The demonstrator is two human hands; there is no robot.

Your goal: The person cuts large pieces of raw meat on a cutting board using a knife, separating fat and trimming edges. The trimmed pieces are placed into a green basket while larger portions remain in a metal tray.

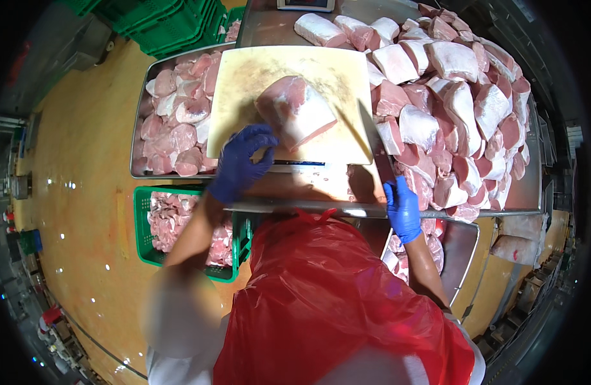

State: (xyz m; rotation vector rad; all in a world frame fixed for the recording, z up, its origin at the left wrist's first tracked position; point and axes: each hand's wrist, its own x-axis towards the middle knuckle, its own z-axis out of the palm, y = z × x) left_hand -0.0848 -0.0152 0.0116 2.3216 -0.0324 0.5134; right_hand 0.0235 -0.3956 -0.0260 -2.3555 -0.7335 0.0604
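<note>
A thick piece of pork loin (pixel 296 110) with a pale fat cap lies on the white cutting board (pixel 237 70). At its lower left corner is my left hand (pixel 245 160), in a blue glove, its fingers curved and apart with nothing between them. My right hand (pixel 404 210), also gloved in blue, is closed at the table edge to the right of the board. It grips a knife whose dark blade (pixel 384 154) points away from me beside the board; the handle is mostly hidden by the glove. A thin dark blue strip (pixel 300 163) lies along the board's near edge.
A large heap of pork pieces (pixel 456 122) covers the steel table at right. To the left stands a metal tray (pixel 133 151) of cut pork. Below it is a green crate (pixel 143 240) with trimmings; green crates (pixel 164 29) are stacked at far left. Another metal bin (pixel 465 253) holds meat below right.
</note>
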